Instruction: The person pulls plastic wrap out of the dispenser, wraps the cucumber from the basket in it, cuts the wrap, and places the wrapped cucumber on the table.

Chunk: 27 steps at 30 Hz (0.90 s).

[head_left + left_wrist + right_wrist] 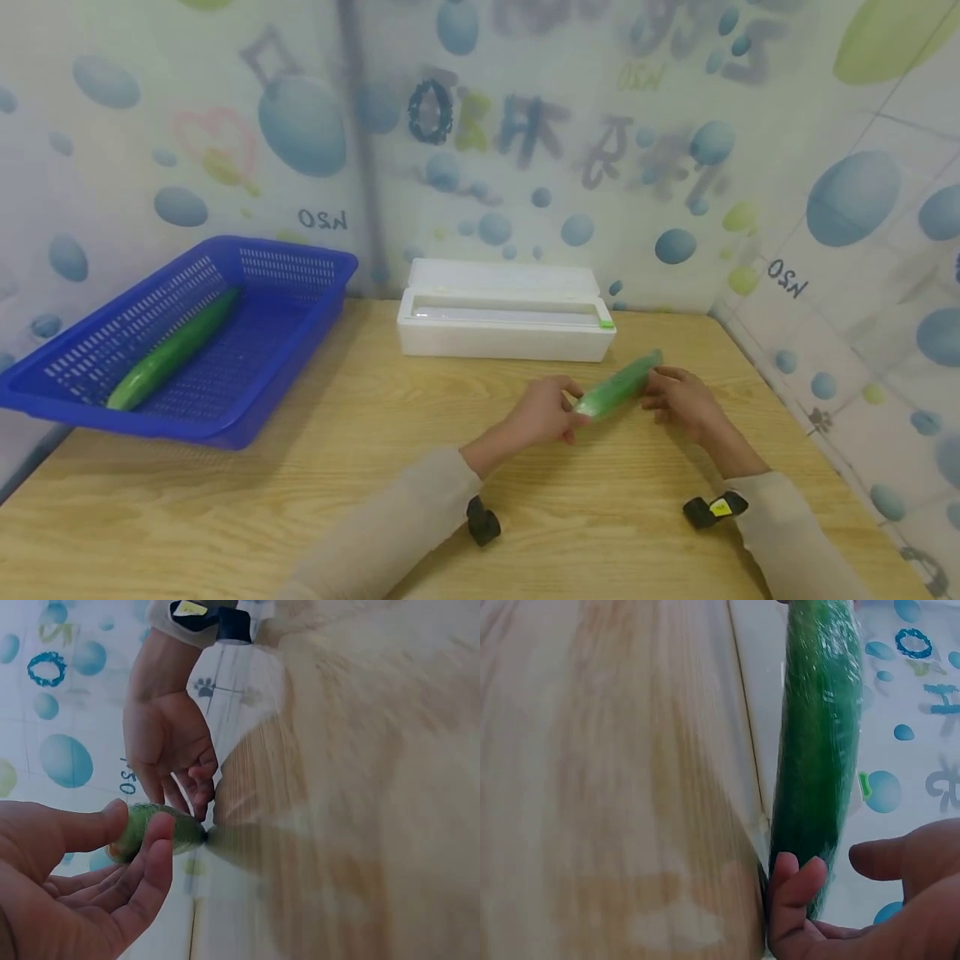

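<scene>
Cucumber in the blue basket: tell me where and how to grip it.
Grip the cucumber around its middle, probably best from above: it is long and slim, lying inside the blue basket, whose raised walls would hinder a sideways approach.

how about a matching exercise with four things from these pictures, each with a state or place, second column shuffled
Things
1. blue basket
2. white box
3. wrapped cucumber
4. left hand

States and places
A. pinching one end of something green
B. standing open on the table
C. full of small holes, with another cucumber lying inside
D. covered in shiny clear film, between the left hand and the right hand

Right pairs: 1-C, 2-B, 3-D, 4-A
</scene>
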Each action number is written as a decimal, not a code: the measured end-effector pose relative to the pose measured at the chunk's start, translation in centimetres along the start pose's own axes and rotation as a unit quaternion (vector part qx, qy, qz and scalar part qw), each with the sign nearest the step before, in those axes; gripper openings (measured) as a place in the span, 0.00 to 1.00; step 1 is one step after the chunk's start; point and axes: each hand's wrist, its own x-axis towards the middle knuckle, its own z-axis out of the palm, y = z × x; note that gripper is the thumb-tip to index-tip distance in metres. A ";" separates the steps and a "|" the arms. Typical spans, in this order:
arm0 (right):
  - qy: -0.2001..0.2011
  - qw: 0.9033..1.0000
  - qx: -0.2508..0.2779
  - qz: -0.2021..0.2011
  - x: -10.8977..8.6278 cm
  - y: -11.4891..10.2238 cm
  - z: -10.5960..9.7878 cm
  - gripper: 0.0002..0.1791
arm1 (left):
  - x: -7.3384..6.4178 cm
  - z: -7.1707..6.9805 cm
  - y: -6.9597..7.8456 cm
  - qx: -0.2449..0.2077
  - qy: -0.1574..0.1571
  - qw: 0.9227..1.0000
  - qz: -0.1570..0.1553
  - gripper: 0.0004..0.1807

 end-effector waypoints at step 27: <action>0.060 0.988 -0.140 0.004 0.5 -0.7 0.0 0.46 | 0.6 2.7 0.5 -0.018 -0.024 0.999 -0.014 0.20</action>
